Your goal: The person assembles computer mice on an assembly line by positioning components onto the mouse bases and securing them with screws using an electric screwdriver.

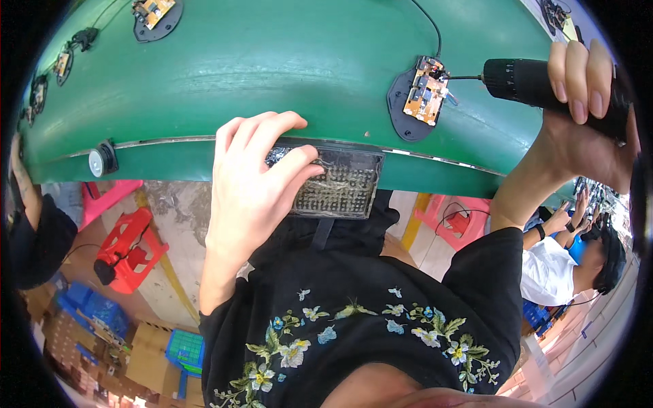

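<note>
My right hand (585, 88) is wrapped round a black power screwdriver (511, 79) held level. Its thin bit points left and reaches the right edge of an orange-brown circuit board (425, 92). That board sits on a dark rounded plastic base (407, 128), with a black cable running away from it. My left hand (248, 180) is over a black tray (375, 194) whose surface has a grid of small holes or studs. Its thumb and index fingertips are pinched close above the tray. Whatever they hold is too small to make out. Small shiny pieces lie beside the fingers.
A green work surface (272, 75) curves across, with a metal strip along it. Another base with board (155, 13) lies far left, and a round white-faced part (102, 160) sits at the near edge. Red stools (132, 251) stand below. Other people work at both sides.
</note>
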A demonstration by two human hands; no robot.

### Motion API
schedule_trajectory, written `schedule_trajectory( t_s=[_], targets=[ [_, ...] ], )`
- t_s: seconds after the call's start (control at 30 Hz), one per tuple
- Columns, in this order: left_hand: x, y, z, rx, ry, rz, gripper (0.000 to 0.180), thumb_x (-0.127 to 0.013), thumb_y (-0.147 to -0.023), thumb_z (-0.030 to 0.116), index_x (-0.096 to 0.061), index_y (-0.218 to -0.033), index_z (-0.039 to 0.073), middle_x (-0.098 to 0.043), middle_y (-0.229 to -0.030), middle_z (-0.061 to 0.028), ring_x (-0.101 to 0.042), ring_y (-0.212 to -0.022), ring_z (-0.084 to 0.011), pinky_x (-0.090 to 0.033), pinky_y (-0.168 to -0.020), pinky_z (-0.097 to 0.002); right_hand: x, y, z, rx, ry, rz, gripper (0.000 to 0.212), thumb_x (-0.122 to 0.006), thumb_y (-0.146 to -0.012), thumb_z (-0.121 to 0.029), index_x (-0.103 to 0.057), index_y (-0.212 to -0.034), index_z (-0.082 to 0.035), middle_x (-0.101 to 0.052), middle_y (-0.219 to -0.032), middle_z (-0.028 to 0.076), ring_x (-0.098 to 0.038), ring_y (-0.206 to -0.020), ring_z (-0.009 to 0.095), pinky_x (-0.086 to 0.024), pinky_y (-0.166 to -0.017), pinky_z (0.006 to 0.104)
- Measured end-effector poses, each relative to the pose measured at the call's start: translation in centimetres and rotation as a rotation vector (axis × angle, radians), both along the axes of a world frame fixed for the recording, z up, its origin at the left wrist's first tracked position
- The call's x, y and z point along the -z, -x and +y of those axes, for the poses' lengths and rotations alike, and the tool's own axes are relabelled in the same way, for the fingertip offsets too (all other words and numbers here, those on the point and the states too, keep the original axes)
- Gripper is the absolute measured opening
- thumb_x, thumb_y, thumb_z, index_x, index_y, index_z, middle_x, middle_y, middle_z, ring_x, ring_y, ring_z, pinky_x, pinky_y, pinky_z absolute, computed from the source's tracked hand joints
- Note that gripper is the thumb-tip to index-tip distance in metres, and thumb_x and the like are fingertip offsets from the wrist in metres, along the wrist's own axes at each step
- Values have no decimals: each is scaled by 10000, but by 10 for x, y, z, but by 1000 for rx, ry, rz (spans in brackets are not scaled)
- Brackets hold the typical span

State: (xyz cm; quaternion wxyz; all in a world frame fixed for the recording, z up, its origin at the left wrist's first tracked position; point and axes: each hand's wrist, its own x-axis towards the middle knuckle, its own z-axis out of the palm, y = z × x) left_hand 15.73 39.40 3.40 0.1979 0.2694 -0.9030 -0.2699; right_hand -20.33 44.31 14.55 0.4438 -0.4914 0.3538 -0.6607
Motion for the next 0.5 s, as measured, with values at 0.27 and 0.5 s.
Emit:
schedule_trajectory(
  t_s=[0.27, 0.5],
  targets=[
    [5, -1, 0, -4, -4, -6, 248, -847, -641, 102, -697, -834, 59, -674, -1100, -81, -642, -1054, -309, -461, -905, -439, 15, -18, -9, -74, 32, 64, 253, -577, -817, -311, -511, -901, -82, -490, -718, 36, -451, -588, 130, -363, -633, 310],
    [-8, 3, -8, 55, -222, 366, 264, -857, -625, 18, -697, -835, 17, -688, -784, -74, -676, -721, -257, -501, -674, -353, 17, -34, -16, -49, 69, 31, 333, -668, -835, -253, -461, -1032, -82, -510, -667, 72, -469, -536, 172, -388, -577, 345]
  ],
)
